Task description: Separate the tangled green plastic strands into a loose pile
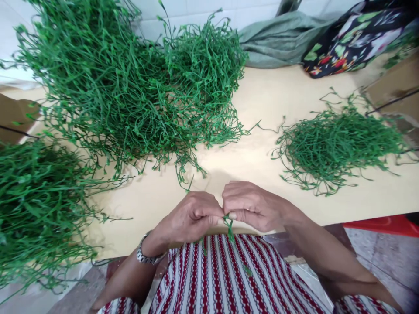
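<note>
Close to the table's front edge, my left hand and my right hand meet with thumbs and fingers pinched together. Between the fingertips is the budded end of a green flowering chive stem, hanging down over the striped clothing. A thin stalk end pokes out above my left knuckles. Both hands are closed on the stem; the parts inside the fingers are hidden. Beyond the hands lies a large heap of flowering chives, tangled and with small buds at the tips.
A smaller chive pile lies on the table at right, another heap at left. Cardboard boxes stand at the sides. A grey-green cloth and a floral bag rest at the back. Something red shows below the right edge.
</note>
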A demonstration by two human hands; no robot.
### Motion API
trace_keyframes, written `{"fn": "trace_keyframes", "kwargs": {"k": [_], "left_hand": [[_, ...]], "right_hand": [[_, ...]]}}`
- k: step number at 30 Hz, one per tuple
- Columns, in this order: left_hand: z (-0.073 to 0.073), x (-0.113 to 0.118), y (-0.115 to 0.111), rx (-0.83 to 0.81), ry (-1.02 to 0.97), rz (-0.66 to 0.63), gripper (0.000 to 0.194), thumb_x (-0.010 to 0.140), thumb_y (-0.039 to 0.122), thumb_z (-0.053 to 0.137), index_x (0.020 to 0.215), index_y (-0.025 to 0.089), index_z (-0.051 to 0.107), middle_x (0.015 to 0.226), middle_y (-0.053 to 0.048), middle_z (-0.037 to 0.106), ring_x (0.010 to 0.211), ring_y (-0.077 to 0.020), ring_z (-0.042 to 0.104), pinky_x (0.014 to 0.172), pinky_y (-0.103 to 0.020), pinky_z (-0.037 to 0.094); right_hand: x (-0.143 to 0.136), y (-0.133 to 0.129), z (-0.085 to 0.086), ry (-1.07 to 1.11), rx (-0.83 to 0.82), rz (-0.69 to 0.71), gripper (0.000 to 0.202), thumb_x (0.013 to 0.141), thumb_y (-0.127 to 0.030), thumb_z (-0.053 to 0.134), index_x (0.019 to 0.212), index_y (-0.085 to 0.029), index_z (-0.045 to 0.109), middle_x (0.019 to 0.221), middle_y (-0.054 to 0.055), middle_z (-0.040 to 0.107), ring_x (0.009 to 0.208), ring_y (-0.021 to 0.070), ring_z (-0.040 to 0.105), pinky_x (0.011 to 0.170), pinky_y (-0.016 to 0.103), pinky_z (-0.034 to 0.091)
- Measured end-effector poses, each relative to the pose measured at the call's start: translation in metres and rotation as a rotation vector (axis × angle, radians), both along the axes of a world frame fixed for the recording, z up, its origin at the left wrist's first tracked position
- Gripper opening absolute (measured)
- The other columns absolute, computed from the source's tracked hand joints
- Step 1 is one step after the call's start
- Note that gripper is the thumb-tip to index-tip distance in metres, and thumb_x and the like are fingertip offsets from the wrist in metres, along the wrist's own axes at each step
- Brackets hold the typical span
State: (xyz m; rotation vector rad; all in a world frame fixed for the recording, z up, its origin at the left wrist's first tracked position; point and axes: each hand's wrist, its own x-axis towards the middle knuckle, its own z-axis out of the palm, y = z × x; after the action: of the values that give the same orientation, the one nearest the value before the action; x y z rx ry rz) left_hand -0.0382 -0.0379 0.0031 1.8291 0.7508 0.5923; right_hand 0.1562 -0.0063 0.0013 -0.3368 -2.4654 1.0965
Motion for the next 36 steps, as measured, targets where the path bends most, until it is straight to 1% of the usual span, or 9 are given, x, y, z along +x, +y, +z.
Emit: {"fn": "trace_keyframes", "kwargs": {"k": [3, 7, 10, 15, 19, 22, 27, 33, 36], "left_hand": [[-0.001, -0.005, 0.001, -0.091, -0.101, 0.047, 0.030, 0.086, 0.033, 0.048, 0.068, 0.016, 0.065, 0.054, -0.003, 0.057, 0.055, -0.0126, 0.050, 0.057, -0.026, 0.039], [-0.003, -0.004, 0.003, -0.134, -0.008, 0.165, 0.024, 0.084, 0.027, 0.048, 0.071, 0.014, 0.063, 0.058, -0.002, 0.056, 0.052, -0.0104, 0.047, 0.051, -0.023, 0.037], [-0.002, 0.002, 0.003, -0.040, 0.103, 0.218, 0.023, 0.083, 0.022, 0.044, 0.067, 0.013, 0.059, 0.058, 0.000, 0.051, 0.053, -0.0096, 0.044, 0.051, -0.022, 0.035], [-0.007, 0.010, 0.000, 0.139, 0.209, 0.357, 0.027, 0.081, 0.017, 0.043, 0.054, 0.015, 0.046, 0.050, 0.004, 0.038, 0.049, -0.0079, 0.035, 0.048, -0.021, 0.029], [-0.015, 0.013, -0.002, 0.269, 0.256, 0.471, 0.027, 0.082, 0.018, 0.046, 0.055, 0.015, 0.046, 0.050, 0.003, 0.040, 0.049, -0.0086, 0.036, 0.049, -0.022, 0.029], [-0.017, 0.012, -0.003, 0.314, 0.289, 0.425, 0.025, 0.084, 0.018, 0.044, 0.059, 0.015, 0.048, 0.054, 0.001, 0.044, 0.053, -0.0100, 0.040, 0.053, -0.023, 0.032], [-0.012, 0.004, 0.000, 0.249, 0.360, 0.206, 0.025, 0.086, 0.015, 0.040, 0.061, 0.016, 0.045, 0.054, 0.003, 0.039, 0.052, -0.0093, 0.036, 0.053, -0.023, 0.028], [0.001, 0.001, 0.003, 0.272, 0.443, -0.186, 0.022, 0.079, 0.008, 0.037, 0.060, 0.017, 0.042, 0.057, 0.003, 0.046, 0.056, -0.0103, 0.040, 0.059, -0.024, 0.032], [0.003, 0.002, 0.000, 0.304, 0.435, -0.263, 0.027, 0.084, 0.014, 0.034, 0.061, 0.018, 0.046, 0.057, 0.003, 0.051, 0.057, -0.0108, 0.045, 0.061, -0.022, 0.036]], "right_hand": [[0.004, 0.007, -0.004, 0.096, -0.262, 0.149, 0.043, 0.095, -0.040, 0.023, 0.070, -0.017, 0.049, 0.063, 0.003, 0.050, 0.066, 0.0126, 0.048, 0.064, 0.026, 0.040], [0.004, 0.007, -0.013, 0.122, -0.437, -0.158, 0.032, 0.093, -0.037, 0.034, 0.081, -0.015, 0.052, 0.073, 0.003, 0.053, 0.064, 0.0096, 0.050, 0.060, 0.022, 0.040], [-0.003, 0.001, -0.017, 0.107, -0.442, -0.347, 0.026, 0.093, -0.032, 0.035, 0.086, -0.015, 0.053, 0.071, 0.000, 0.051, 0.060, 0.0073, 0.047, 0.055, 0.019, 0.038], [-0.014, -0.016, -0.024, 0.115, -0.428, -0.497, 0.020, 0.088, -0.033, 0.046, 0.093, -0.015, 0.052, 0.064, -0.004, 0.046, 0.056, 0.0064, 0.042, 0.050, 0.017, 0.035], [-0.019, -0.024, -0.032, 0.092, -0.429, -0.599, 0.017, 0.082, -0.027, 0.056, 0.093, -0.014, 0.056, 0.067, -0.003, 0.051, 0.059, 0.0069, 0.047, 0.053, 0.018, 0.038], [-0.019, -0.026, -0.035, 0.154, -0.379, -0.639, 0.011, 0.083, -0.024, 0.054, 0.087, -0.014, 0.058, 0.069, 0.000, 0.055, 0.061, 0.0078, 0.051, 0.055, 0.019, 0.040], [-0.008, -0.020, -0.029, 0.155, -0.156, -0.540, 0.010, 0.084, -0.017, 0.050, 0.080, -0.013, 0.058, 0.065, 0.000, 0.051, 0.058, 0.0084, 0.046, 0.052, 0.020, 0.036], [0.006, -0.010, -0.020, -0.024, -0.074, -0.084, 0.015, 0.081, -0.010, 0.045, 0.071, -0.015, 0.055, 0.064, -0.001, 0.050, 0.062, 0.0093, 0.046, 0.058, 0.020, 0.037], [0.011, -0.006, -0.014, -0.116, -0.031, 0.060, 0.015, 0.077, -0.009, 0.048, 0.063, -0.017, 0.050, 0.063, -0.003, 0.048, 0.062, 0.0081, 0.045, 0.055, 0.018, 0.035]]}}
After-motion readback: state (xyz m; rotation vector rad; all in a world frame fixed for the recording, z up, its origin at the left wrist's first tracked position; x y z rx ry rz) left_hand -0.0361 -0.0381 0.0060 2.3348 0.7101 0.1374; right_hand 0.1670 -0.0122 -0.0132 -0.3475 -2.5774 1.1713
